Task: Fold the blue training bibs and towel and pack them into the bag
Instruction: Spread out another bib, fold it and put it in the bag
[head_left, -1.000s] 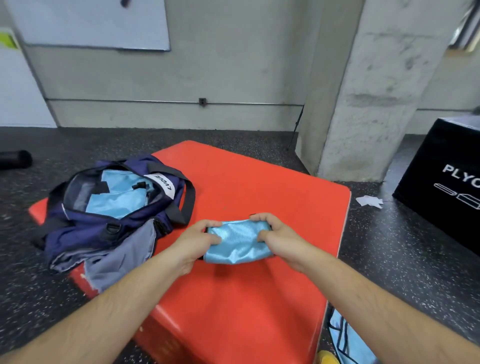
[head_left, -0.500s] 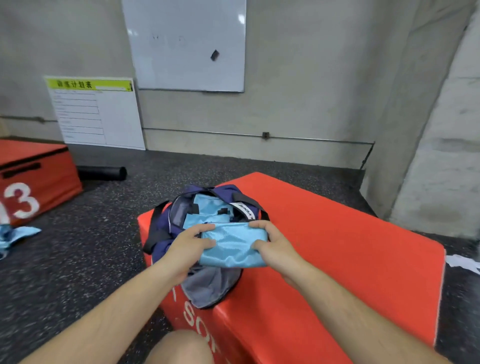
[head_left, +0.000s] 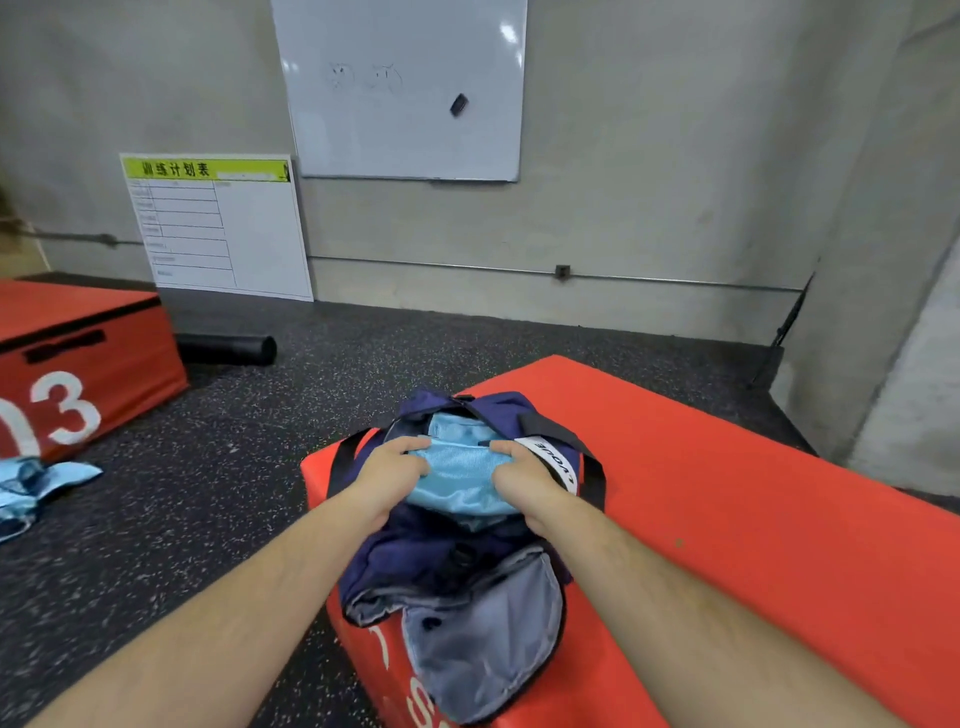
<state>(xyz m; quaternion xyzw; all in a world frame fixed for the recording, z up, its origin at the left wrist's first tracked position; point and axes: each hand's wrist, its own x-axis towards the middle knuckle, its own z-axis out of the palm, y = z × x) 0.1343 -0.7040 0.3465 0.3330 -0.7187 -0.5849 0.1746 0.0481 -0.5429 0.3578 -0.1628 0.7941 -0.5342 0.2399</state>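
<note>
A folded light-blue bib (head_left: 460, 480) sits in the mouth of the open navy bag (head_left: 426, 558), which lies on the left corner of the red foam box (head_left: 727, 519). My left hand (head_left: 387, 475) grips the bib's left end and my right hand (head_left: 524, 480) grips its right end, both inside the bag opening. More light-blue fabric (head_left: 454, 426) shows deeper in the bag behind the bib. The bag's grey-lined flap (head_left: 483, 639) hangs open toward me.
Loose blue fabric (head_left: 31, 486) lies on the dark floor at far left, beside a red box marked 03 (head_left: 78, 364). A black roller (head_left: 228, 349) lies near the wall. A whiteboard (head_left: 405, 88) and a schedule board (head_left: 218, 226) stand behind. A concrete pillar (head_left: 904, 312) rises at right.
Both hands carried the folded bib leftward from the middle of the red box to the bag and lowered it into the opening. The view swung left with them.
</note>
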